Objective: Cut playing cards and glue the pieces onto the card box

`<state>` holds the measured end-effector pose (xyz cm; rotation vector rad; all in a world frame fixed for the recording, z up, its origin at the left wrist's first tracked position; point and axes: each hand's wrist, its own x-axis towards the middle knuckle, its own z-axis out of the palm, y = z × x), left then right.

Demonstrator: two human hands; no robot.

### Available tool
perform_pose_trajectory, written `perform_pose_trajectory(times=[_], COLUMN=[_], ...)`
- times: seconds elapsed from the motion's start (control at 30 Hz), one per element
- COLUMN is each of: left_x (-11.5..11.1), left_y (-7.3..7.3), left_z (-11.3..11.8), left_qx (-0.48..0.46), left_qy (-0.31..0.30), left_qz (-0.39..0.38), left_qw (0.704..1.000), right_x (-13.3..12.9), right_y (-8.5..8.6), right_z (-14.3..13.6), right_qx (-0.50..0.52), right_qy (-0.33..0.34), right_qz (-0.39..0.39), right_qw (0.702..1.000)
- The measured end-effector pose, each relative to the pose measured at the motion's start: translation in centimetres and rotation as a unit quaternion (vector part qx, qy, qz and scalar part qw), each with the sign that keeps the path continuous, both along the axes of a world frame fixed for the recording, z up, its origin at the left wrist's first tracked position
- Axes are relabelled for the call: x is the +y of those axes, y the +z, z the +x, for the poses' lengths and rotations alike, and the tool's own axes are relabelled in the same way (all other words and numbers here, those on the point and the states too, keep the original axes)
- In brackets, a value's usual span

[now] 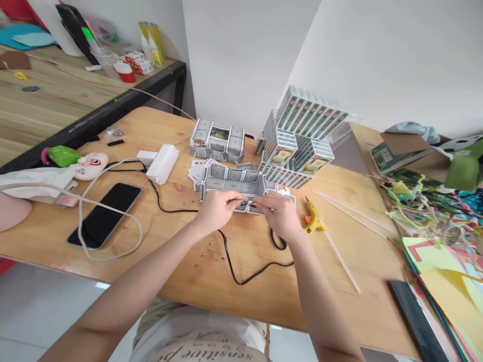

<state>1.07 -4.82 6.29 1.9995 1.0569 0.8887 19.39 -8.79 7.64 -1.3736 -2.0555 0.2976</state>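
My left hand (221, 207) and my right hand (279, 212) meet at the front of an open-topped box built from grey-backed playing cards (236, 187). Thumb and fingers of both are pinched together. Between the fingertips is a small piece that looks like a folded playing card (248, 205); the fingers partly cover it. Loose playing cards (198, 170) lie at the box's back left corner. Behind it stands a second card-built piece (217, 141) with an opening in its top. To the right of my right hand lies a yellow glue gun (314, 216) with a glue stick.
Boxed card decks (298, 136) are stacked at the back right. Clear glue sticks (350, 213) lie at right, near coloured paper (449, 291) and tangled pipe cleaners. A phone (105, 216), white cable and white power block (162, 164) are left. A black cord (241, 282) runs before my hands.
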Motion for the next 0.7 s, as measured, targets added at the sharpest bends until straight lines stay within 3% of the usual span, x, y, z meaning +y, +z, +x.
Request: perform_pose_trajectory(times=[0.13, 0.5, 0.7], left_x=[0.01, -0.18, -0.28], left_y=[-0.28, 0.08, -0.06], left_z=[0.26, 0.20, 0.12], left_qx=[-0.007, 0.011, -0.005], left_qy=[0.025, -0.009, 0.016], left_qz=[-0.008, 0.006, 0.010], left_qw=[1.000, 1.000, 1.000], right_x=[0.12, 0.14, 0.10], right_y=[0.16, 0.76, 0.97], right_z=[-0.05, 0.50, 0.67], right_qx=[-0.017, -0.055, -0.044], right_qy=[0.006, 0.056, 0.055], right_qz=[0.003, -0.038, -0.035], right_qw=[1.000, 0.996, 0.997])
